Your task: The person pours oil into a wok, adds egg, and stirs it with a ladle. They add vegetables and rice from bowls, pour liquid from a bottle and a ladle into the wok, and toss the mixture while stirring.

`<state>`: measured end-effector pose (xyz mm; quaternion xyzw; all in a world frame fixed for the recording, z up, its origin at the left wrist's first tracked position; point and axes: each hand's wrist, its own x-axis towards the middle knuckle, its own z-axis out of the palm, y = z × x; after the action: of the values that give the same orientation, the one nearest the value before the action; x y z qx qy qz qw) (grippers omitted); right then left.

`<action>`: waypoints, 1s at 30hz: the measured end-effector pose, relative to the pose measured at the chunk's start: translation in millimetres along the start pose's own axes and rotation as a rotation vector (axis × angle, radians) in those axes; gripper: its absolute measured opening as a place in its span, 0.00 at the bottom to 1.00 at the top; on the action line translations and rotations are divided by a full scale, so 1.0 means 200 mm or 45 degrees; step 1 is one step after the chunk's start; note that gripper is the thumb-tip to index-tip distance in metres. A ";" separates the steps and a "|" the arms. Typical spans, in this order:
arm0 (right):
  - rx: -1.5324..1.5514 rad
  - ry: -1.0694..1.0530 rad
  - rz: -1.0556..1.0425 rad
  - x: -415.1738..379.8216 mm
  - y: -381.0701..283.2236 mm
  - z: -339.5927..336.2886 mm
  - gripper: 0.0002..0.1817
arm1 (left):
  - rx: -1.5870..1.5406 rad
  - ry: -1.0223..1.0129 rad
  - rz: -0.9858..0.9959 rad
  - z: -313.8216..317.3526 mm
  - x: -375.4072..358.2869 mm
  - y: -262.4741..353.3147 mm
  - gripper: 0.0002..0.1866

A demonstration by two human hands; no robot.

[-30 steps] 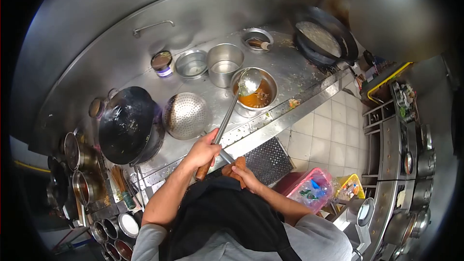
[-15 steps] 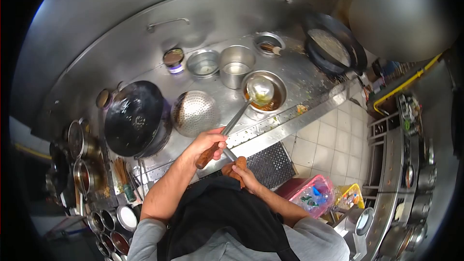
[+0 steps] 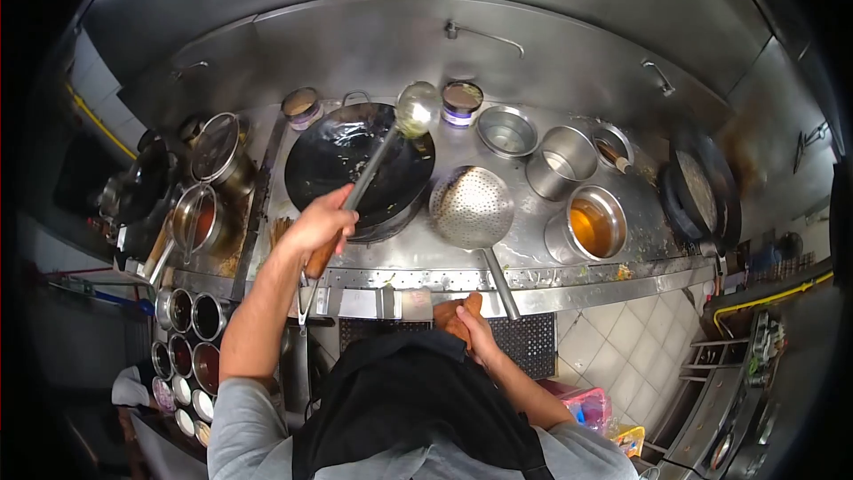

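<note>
My left hand (image 3: 327, 224) is closed around the wooden handle of a ladle (image 3: 378, 160). The ladle's bowl, with something yellowish in it, is above the right rim of a black wok (image 3: 333, 160), which has small pale bits inside. Close to my apron, my right hand (image 3: 478, 331) is closed on an orange-brown bundle (image 3: 455, 318), perhaps a cloth. A perforated strainer (image 3: 471, 206) lies right of the wok, its handle reaching toward the counter's front edge. Farther right stands a metal pot (image 3: 613, 204) of amber liquid.
Behind the strainer are a dark-lidded jar (image 3: 462, 98), a metal bowl (image 3: 507, 138) and a tall pot (image 3: 565, 156). Another black wok (image 3: 702, 191) sits far right. Pots and sauce containers (image 3: 209, 316) fill the left side. Another person's sleeve (image 3: 131, 388) shows at lower left.
The ladle has moved from the amber liquid's pot to the wok, carried by my left hand. The view has turned left, so the counter appears farther right.
</note>
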<state>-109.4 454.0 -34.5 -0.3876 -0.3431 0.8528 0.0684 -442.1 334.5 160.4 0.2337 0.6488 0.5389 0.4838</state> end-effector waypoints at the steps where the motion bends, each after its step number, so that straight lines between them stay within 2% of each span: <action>1: 0.030 -0.030 -0.003 0.01 -0.02 0.07 0.25 | 0.202 0.120 -0.004 -0.07 0.05 -0.02 0.34; 2: 0.060 -0.058 -0.007 0.03 -0.02 0.13 0.25 | 0.403 0.237 -0.010 -0.14 0.10 -0.05 0.35; 4: 0.088 -0.067 -0.030 0.04 -0.03 0.22 0.23 | 0.478 0.317 -0.028 -0.29 0.24 -0.19 0.37; 6: 0.094 -0.106 -0.013 0.03 -0.07 0.28 0.23 | 0.718 0.491 -0.082 -0.37 0.30 -0.27 0.39; 7: 0.085 -0.109 -0.011 0.03 -0.07 0.28 0.23 | 0.985 0.591 -0.110 -0.36 0.30 -0.27 0.38; 8: 0.075 -0.106 0.006 0.04 -0.07 0.28 0.23 | 0.980 0.599 -0.111 -0.38 0.32 -0.33 0.38; 10: 0.054 -0.111 0.028 0.07 -0.08 0.25 0.23 | 1.487 0.722 -0.009 -0.36 0.30 -0.38 0.36; 11: 0.039 -0.124 0.044 0.09 -0.07 0.22 0.25 | 1.401 0.720 -0.188 -0.36 0.29 -0.41 0.34; 16: 0.009 -0.177 0.068 0.15 -0.16 0.13 0.25 | 1.481 0.703 -0.157 -0.38 0.08 -0.48 0.33; 18: 0.007 -0.235 0.103 0.21 -0.19 0.06 0.25 | 1.445 0.801 -0.145 -0.36 -0.02 -0.54 0.33; 20: -0.032 -0.265 0.106 0.26 -0.20 0.02 0.24 | 1.368 0.902 -0.240 -0.30 -0.08 -0.59 0.33; 22: -0.101 -0.338 0.147 0.30 -0.17 -0.02 0.24 | 1.193 1.022 -0.275 -0.32 -0.12 -0.79 0.32; 24: -0.218 -0.384 0.200 0.39 -0.14 -0.06 0.23 | 0.931 1.131 0.032 -0.21 -0.20 -0.92 0.32; 25: -0.280 -0.421 0.249 0.34 -0.18 0.00 0.23 | 0.711 1.220 0.126 -0.17 -0.21 -1.10 0.31; 26: -0.343 -0.454 0.301 0.28 -0.21 0.08 0.23 | 0.293 1.096 -0.253 0.00 -0.35 -0.87 0.34; 28: -0.440 -0.571 0.392 0.34 -0.13 0.09 0.22 | -0.524 0.982 -0.022 0.23 -0.58 -0.72 0.35; 30: -0.510 -0.628 0.448 0.37 -0.08 0.13 0.22 | -1.003 0.798 0.311 0.37 -0.80 -0.77 0.36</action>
<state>-181.7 481.4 -58.0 -0.2292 -0.4375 0.8353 -0.2414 -275.3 190.4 81.0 -0.0647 0.4785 0.8390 0.2510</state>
